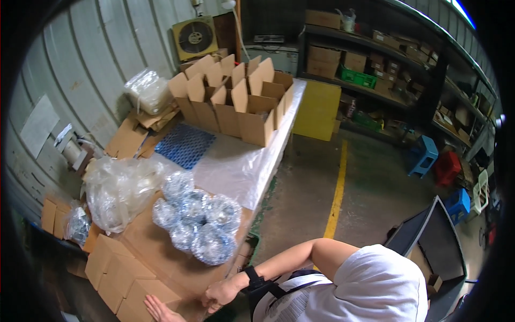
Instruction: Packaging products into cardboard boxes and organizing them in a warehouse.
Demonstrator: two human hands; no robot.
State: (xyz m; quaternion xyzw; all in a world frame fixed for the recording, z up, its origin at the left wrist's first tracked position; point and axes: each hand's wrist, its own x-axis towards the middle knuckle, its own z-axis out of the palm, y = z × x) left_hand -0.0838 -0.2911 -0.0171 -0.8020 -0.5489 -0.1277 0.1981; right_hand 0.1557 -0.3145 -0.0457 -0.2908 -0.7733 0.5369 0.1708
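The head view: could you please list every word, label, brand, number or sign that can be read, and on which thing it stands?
No text can be read clearly here.
White shirt: a block of small print on its front, too small and blurred to read.
Brown shelf cartons: small marks, too small to read.
Pale wall sheet: no legible writing.

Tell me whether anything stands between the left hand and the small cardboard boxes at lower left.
Nothing visible does: the left hand lies flat-fingered over the nearest of the small cardboard boxes, apparently touching it. The bubble-wrapped bundles sit farther up the table, clear of it.
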